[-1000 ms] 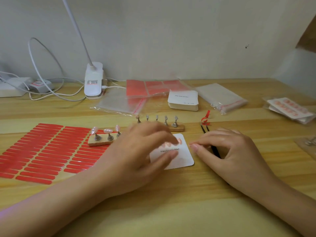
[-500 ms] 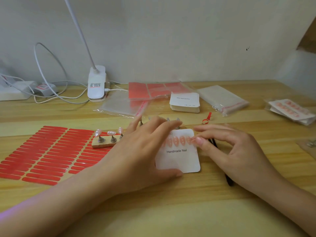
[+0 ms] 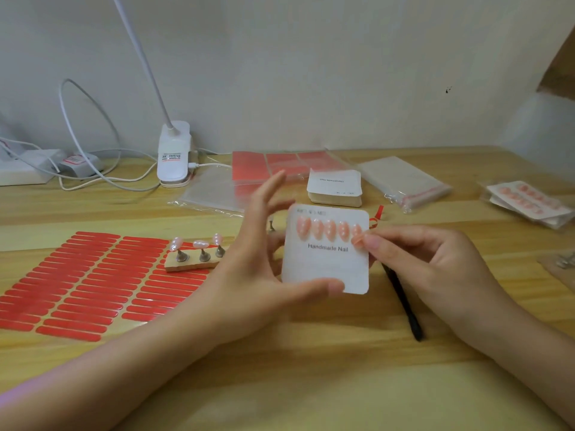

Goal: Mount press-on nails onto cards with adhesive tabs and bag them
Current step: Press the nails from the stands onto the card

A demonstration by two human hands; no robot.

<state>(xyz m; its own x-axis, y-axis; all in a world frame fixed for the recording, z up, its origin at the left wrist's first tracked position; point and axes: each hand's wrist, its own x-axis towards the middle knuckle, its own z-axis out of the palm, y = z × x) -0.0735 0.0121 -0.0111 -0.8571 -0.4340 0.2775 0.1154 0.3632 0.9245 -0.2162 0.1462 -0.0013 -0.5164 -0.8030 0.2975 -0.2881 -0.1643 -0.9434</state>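
You hold the white square card printed "Handmade Nail" (image 3: 326,262), with its row of five pink press-on nails (image 3: 329,229), up off the light wooden table (image 3: 280,384). Your left hand (image 3: 249,269) grips the card's lower edge with the thumb, fingers spread. Your right hand (image 3: 429,269) pinches its right edge at the last nail.

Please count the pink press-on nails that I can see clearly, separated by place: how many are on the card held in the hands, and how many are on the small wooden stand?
Nails on the card held in the hands: 5
Nails on the wooden stand: 3
Total: 8
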